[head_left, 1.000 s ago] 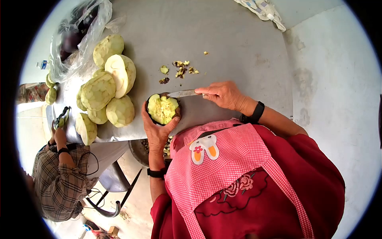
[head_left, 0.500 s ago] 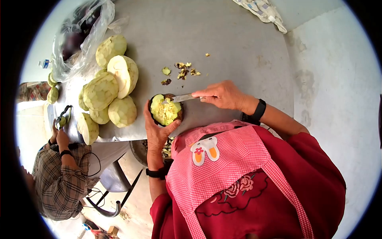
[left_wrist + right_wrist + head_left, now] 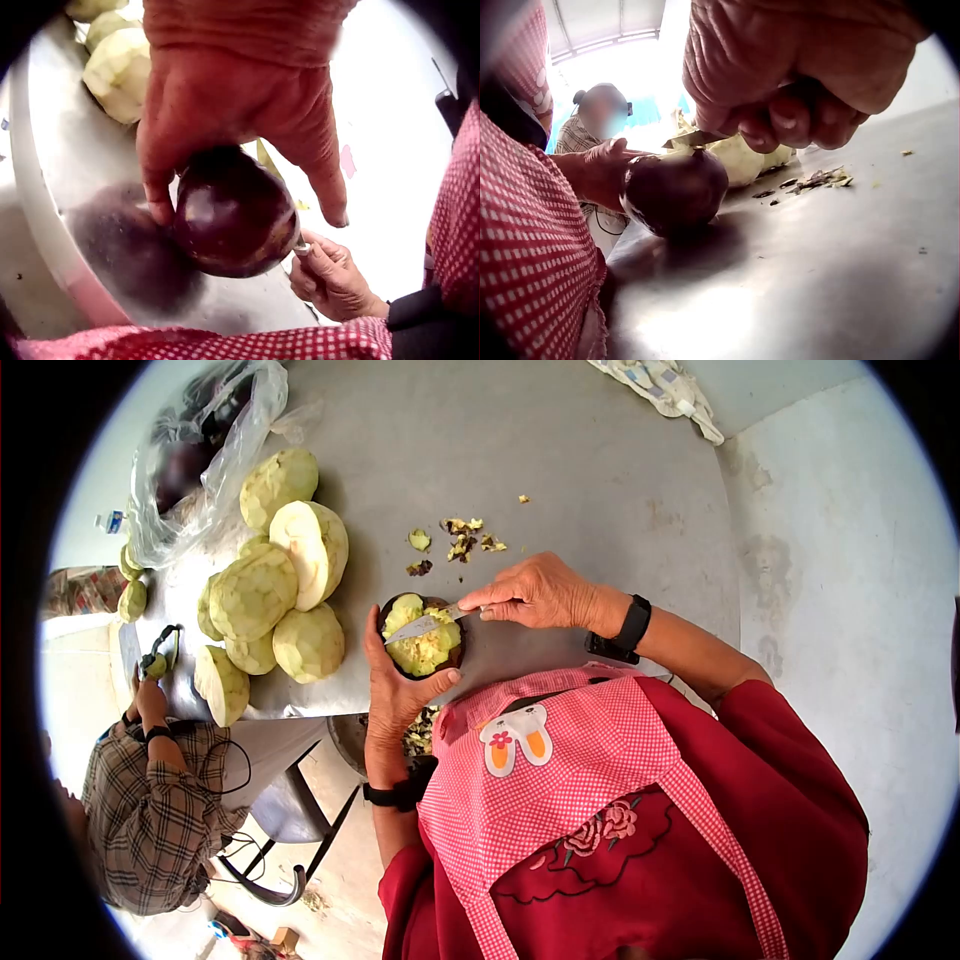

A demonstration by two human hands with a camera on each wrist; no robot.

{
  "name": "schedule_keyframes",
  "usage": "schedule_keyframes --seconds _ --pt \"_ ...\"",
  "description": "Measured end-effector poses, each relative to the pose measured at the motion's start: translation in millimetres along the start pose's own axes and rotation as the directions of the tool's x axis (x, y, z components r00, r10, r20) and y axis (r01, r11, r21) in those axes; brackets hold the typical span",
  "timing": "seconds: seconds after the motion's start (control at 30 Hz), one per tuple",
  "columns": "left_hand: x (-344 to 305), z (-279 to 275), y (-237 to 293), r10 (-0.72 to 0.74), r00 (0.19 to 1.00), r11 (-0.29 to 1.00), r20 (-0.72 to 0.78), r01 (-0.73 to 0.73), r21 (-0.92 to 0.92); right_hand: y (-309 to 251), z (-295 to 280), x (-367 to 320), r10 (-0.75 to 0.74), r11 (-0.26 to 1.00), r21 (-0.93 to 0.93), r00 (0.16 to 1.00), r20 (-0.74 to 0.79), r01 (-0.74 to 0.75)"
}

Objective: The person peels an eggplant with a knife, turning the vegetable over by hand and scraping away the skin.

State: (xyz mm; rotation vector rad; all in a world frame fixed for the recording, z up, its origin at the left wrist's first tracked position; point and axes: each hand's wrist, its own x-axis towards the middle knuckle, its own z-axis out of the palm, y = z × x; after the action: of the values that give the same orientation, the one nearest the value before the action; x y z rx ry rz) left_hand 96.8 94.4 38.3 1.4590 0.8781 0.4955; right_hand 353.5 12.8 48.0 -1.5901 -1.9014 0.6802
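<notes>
A dark purple eggplant with its top cut away, baring pale green flesh, is at the table's near edge. My left hand grips it from the side, fingers and thumb around the skin. A knife lies with its blade across the cut top. Its handle is held by my right hand, fingers curled round it. In the right wrist view the blade touches the flesh above the purple body.
Peeled pale eggplants are piled on the left beside a plastic bag of purple ones. Peel scraps lie beyond my hands. A basin of scraps is below the table edge. Another person in plaid works at left.
The right hand has moved left, bringing the blade from the eggplant's right edge across its cut top. The left hand keeps its grip and has shifted slightly right with the eggplant.
</notes>
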Motion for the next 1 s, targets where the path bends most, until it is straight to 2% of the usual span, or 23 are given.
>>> schedule_keyframes --seconds 0.07,0.17,0.27,0.4,0.47,0.5,0.57,0.6,0.63,0.67,0.7,0.77,0.8,0.87,1.0 --pt "1 4 -11 0.15 0.981 0.928 -0.124 -0.096 0.361 4 4 -1 -0.021 1.0 0.004 0.999 -0.026 0.021" --pt "3 9 -12 0.096 0.976 0.948 -0.194 -0.031 0.317 3 9 -3 -0.032 0.999 0.042 0.998 -0.048 0.034" --pt "3 9 -2 0.069 0.982 0.961 -0.178 -0.018 0.275 3 10 -2 -0.017 0.996 0.086 0.998 -0.059 0.022" --pt "6 8 1 0.09 0.981 0.953 -0.173 -0.034 0.3 17 18 -8 0.032 0.999 0.02 0.998 -0.051 -0.031" --pt "7 6 1 0.004 0.984 0.984 -0.177 0.028 0.176 33 27 -14 0.025 0.997 0.082 0.977 -0.214 -0.008" --pt "7 5 -4 0.005 0.984 0.984 -0.177 0.027 0.176 37 23 -17 0.025 0.997 0.081 0.976 -0.215 -0.008" --pt "8 1 -16 0.167 0.978 0.939 -0.126 -0.119 0.324 45 16 -22 0.09 0.993 -0.049 0.969 -0.229 -0.104" --pt "7 2 -13 0.161 0.978 0.927 -0.13 -0.105 0.359 41 13 -22 0.093 0.993 -0.046 0.969 -0.228 -0.106" --pt "4 3 -10 0.152 0.981 0.928 -0.122 -0.099 0.359 33 9 -25 0.21 0.978 0.044 0.963 -0.172 -0.205" --pt "4 4 -8 0.101 0.986 0.965 -0.13 -0.065 0.256 29 5 -26 0.312 0.947 0.122 0.944 -0.11 -0.298" --pt "8 5 -5 0.056 0.989 0.988 -0.137 -0.036 0.149 27 4 -25 0.308 0.948 0.118 0.944 -0.115 -0.295" --pt "8 4 -5 0.037 0.99 0.989 -0.132 -0.018 0.145 17 11 -24 0.116 0.979 0.188 0.971 -0.211 -0.076" --pt "7 2 -6 0.044 0.989 0.978 -0.142 -0.014 0.207 8 11 -24 0.12 0.978 0.194 0.971 -0.208 -0.08" --pt "8 2 -6 0.058 0.987 0.964 -0.148 -0.017 0.266 -5 3 -21 -0.021 0.999 0.043 0.997 -0.08 0.024" --pt "8 1 -3 0.073 0.989 0.954 -0.131 -0.031 0.298 -1 7 -12 -0.077 0.997 0.009 0.987 -0.144 0.079"
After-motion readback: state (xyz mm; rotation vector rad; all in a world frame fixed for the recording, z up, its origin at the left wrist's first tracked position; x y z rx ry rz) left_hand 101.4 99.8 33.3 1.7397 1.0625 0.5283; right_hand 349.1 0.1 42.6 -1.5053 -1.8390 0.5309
